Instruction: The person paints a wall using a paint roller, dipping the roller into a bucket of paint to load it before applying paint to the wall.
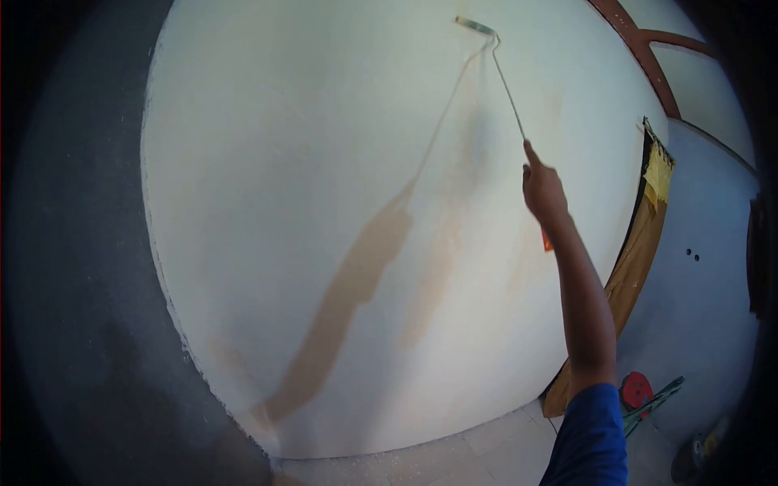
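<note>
My right hand [545, 193] is closed around the handle of a paint roller [475, 26], with the index finger stretched along its thin metal rod. An orange handle end [547, 240] shows below the wrist. The roller head is high up, at the pale wall [324, 162], and my arm reaches up toward it in a blue sleeve. Shadows of the arm and roller fall across the wall to the left. Faint peach-coloured patches show through the pale surface. My left hand is out of view.
A dark grey wall [81, 243] meets the pale one along a rough paint edge at the left. On the right hangs a brown and yellow curtain [640, 259] beside a bluish wall [697, 219]. A red round object [637, 390] and green sticks [660, 398] lie near the tiled floor [486, 449].
</note>
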